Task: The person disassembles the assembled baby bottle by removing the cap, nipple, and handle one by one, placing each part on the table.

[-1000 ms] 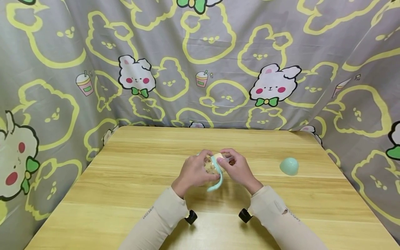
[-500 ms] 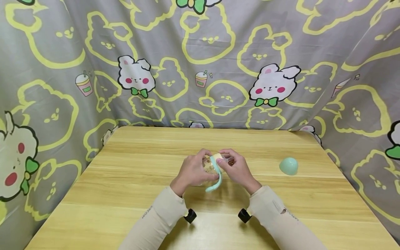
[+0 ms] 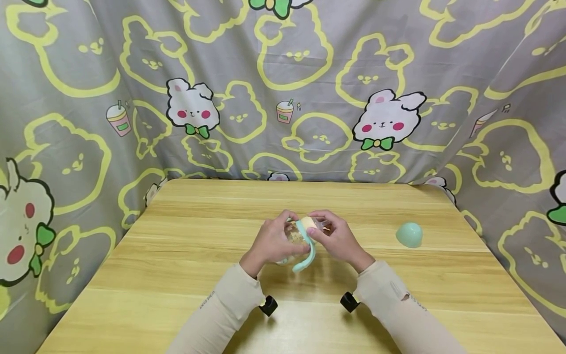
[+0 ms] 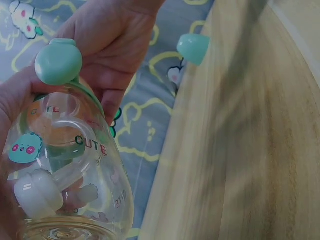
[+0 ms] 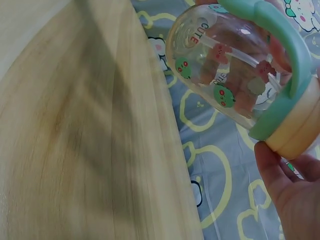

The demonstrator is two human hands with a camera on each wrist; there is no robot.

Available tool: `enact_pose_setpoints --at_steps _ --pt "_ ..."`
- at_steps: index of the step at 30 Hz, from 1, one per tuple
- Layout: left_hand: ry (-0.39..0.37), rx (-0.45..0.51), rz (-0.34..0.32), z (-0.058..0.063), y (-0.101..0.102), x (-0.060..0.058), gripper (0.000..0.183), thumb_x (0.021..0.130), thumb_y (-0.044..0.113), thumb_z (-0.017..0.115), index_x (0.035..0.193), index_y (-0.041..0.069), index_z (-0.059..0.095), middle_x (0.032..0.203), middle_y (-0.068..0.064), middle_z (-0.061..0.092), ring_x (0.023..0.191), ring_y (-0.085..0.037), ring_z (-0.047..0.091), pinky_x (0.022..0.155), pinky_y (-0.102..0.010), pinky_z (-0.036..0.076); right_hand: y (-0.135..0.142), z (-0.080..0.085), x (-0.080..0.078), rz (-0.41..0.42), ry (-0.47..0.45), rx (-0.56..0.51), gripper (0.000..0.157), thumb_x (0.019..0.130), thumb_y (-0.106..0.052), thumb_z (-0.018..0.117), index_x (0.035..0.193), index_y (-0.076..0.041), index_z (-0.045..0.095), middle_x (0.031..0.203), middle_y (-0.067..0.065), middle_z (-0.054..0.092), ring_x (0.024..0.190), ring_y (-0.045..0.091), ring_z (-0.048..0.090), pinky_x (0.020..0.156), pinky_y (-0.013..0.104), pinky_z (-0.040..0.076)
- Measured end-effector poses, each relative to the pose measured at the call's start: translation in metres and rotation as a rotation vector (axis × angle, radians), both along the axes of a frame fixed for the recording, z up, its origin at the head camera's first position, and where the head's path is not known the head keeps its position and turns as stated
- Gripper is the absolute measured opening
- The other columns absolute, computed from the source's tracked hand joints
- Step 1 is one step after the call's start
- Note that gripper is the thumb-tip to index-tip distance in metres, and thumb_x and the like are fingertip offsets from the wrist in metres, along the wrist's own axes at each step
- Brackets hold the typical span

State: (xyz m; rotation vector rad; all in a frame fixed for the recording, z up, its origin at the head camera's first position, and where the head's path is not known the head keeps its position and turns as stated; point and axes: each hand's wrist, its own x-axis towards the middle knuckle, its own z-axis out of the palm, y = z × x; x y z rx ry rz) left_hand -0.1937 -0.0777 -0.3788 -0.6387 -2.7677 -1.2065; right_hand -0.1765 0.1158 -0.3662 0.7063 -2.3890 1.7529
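Note:
A clear baby bottle [image 3: 295, 234] with mint-green handles [image 3: 305, 263] and a cream collar [image 5: 299, 122] lies tilted between both hands, its top toward the right. My left hand [image 3: 276, 241] grips the bottle's body. With thumb and fingers, my right hand [image 3: 333, 235] pinches the collar. Printed letters, small cartoon figures and a straw with a white weight [image 4: 39, 194] show through the clear wall in the left wrist view. The clear tip of the bottle is partly hidden by the right fingers. A mint-green dome cap [image 3: 409, 235] sits on the table, right of my right hand.
The wood-grain table [image 3: 199, 275] spreads out around the hands. A grey curtain [image 3: 309, 167] with yellow outlines and white rabbits closes off the back and both sides. Black camera mounts [image 3: 268, 306] hang under both wrists.
Both hands stay at nearly the same spot with the bottle. The right wrist has shifted slightly to the right, and the bottle's tilt has changed a little. The cap has not moved.

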Motion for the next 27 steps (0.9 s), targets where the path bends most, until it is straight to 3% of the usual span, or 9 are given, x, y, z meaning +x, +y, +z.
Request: enact_pose_setpoints --at_steps 7,12,16,18,22,24,27 --pt "0.012 -0.001 -0.002 0.000 0.000 0.000 0.061 0.066 0.042 0.081 0.115 0.015 0.058 0.078 0.001 0.062 0.067 -0.013 0.055 0.060 -0.030 0.046 0.007 -0.028 -0.019 0.030 0.000 -0.006 0.032 0.092 0.000 0.062 0.123 0.003 0.056 0.106 0.019 0.060 0.085 0.021 0.058 0.070 0.028 0.052" --pt "0.028 -0.012 -0.003 0.002 0.001 0.002 0.061 0.066 0.040 0.083 0.116 0.015 0.057 0.074 -0.001 0.061 0.060 -0.012 0.054 0.054 -0.028 0.046 0.010 -0.031 -0.021 0.043 0.052 0.030 0.032 0.094 -0.008 0.061 0.125 -0.002 0.056 0.110 0.016 0.062 0.086 0.021 0.062 0.072 0.033 0.054" --pt "0.067 -0.035 0.004 0.003 0.001 0.003 0.063 0.066 0.039 0.084 0.117 0.014 0.057 0.076 -0.002 0.061 0.059 -0.011 0.053 0.053 -0.027 0.045 0.011 -0.032 -0.021 0.045 0.148 0.078 0.034 0.097 -0.017 0.060 0.128 -0.004 0.056 0.110 0.017 0.064 0.082 0.020 0.065 0.070 0.037 0.055" --pt "0.105 -0.057 0.015 0.004 0.001 0.004 0.064 0.066 0.040 0.085 0.117 0.013 0.057 0.077 -0.002 0.061 0.058 -0.011 0.051 0.054 -0.026 0.043 0.011 -0.032 -0.020 0.030 0.200 0.125 0.040 0.098 -0.029 0.058 0.131 -0.006 0.054 0.102 0.014 0.065 0.074 0.015 0.065 0.063 0.034 0.054" --pt "0.172 -0.100 0.038 0.005 0.001 0.005 0.064 0.065 0.041 0.085 0.116 0.012 0.058 0.078 0.001 0.063 0.060 -0.011 0.050 0.055 -0.026 0.042 0.009 -0.032 -0.018 -0.029 0.258 0.230 0.058 0.098 -0.052 0.048 0.136 -0.009 0.051 0.072 0.001 0.061 0.052 0.005 0.057 0.046 0.026 0.047" --pt "0.183 -0.108 0.038 0.006 0.001 0.005 0.065 0.065 0.042 0.085 0.116 0.012 0.059 0.077 0.001 0.063 0.060 -0.011 0.051 0.055 -0.026 0.043 0.007 -0.031 -0.016 -0.066 0.260 0.272 0.058 0.098 -0.052 0.045 0.136 -0.009 0.051 0.062 -0.003 0.056 0.046 0.004 0.053 0.042 0.026 0.043" --pt "0.186 -0.115 0.033 0.006 0.001 0.005 0.064 0.066 0.042 0.084 0.117 0.012 0.059 0.075 0.002 0.062 0.060 -0.011 0.052 0.054 -0.026 0.043 0.005 -0.030 -0.016 -0.108 0.248 0.290 0.048 0.099 -0.042 0.051 0.133 -0.008 0.054 0.063 -0.004 0.057 0.049 0.004 0.053 0.044 0.026 0.044"
